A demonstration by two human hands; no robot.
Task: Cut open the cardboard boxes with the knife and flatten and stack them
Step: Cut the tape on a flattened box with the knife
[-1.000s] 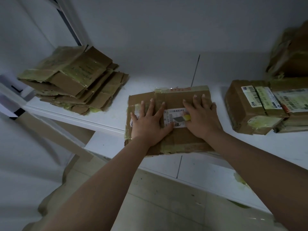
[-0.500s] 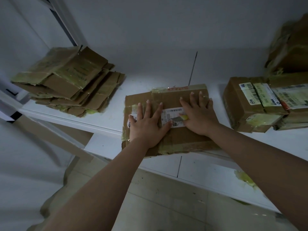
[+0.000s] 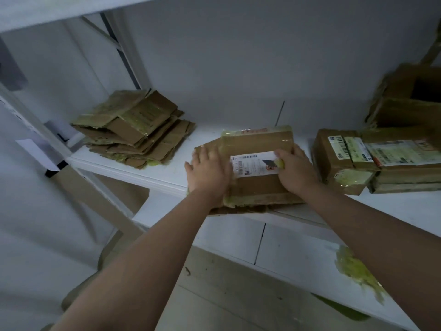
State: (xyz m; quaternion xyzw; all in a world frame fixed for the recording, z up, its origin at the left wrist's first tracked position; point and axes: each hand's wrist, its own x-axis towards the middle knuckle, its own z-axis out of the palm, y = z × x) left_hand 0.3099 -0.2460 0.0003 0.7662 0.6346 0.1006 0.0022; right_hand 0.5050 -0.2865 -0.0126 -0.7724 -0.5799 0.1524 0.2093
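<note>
The flattened cardboard box (image 3: 256, 168) is seen lying at the front edge of the white shelf (image 3: 167, 173), its near edge overhanging slightly, and it is now being taken by its sides rather than pressed flat from above. A second ago both palms were spread near the shipping label (image 3: 254, 164); since then they have been drawn apart, the label has been uncovered, and the box is framed between them. The left hand (image 3: 207, 170) is laid on the left flap with fingers fairly straight, while the right hand (image 3: 296, 168) is curled over the right edge, with the yellow-handled knife (image 3: 274, 162) still pinched in it, the dark blade lying across the label. Flattening is judged finished; a lift towards the stack of flattened boxes (image 3: 136, 134), well apart to the left, is expected. Uncut taped boxes (image 3: 372, 161) are left waiting just beside the right hand, so more cutting remains. Care is called for with the exposed blade during the carry.
</note>
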